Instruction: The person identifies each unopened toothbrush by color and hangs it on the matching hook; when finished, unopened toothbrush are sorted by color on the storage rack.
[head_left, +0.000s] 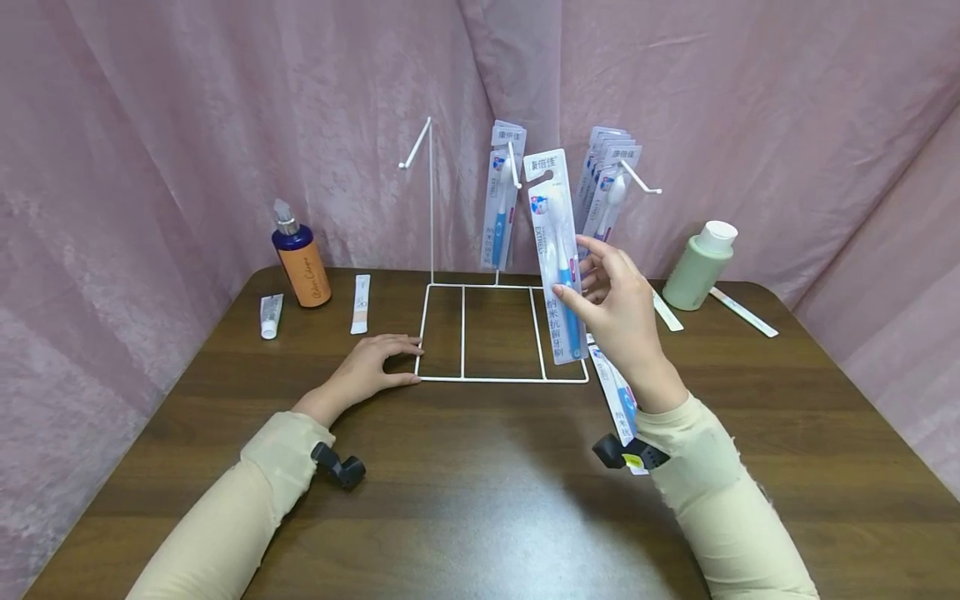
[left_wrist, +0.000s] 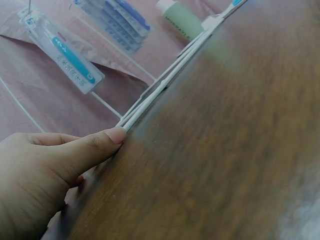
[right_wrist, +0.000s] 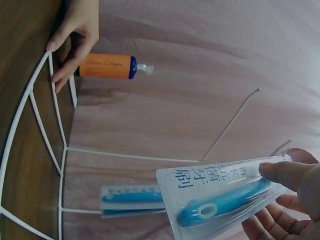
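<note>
My right hand (head_left: 622, 304) holds a packaged toothbrush (head_left: 557, 250) with a blue handle, thumb on the front and fingers at its side and back. The pack hangs upright in the air in front of the rack's right side. In the right wrist view its blue handle end (right_wrist: 210, 207) shows close up. My left hand (head_left: 371, 367) touches the front left corner of a white wire rack (head_left: 495, 380), thumb at the corner and fingertips on the left rod. Packed toothbrushes (head_left: 501, 208) hang on the middle hook, and several more packs (head_left: 611, 179) on the right one. The left hook (head_left: 415, 148) is bare.
Another toothbrush pack (head_left: 613, 392) lies under my right wrist. An orange pump bottle (head_left: 303, 267), a small tube (head_left: 271, 317) and a flat sachet (head_left: 361, 304) are at left. A green bottle (head_left: 697, 271) stands at right by a thin white strip (head_left: 744, 312). Pink curtain hangs behind.
</note>
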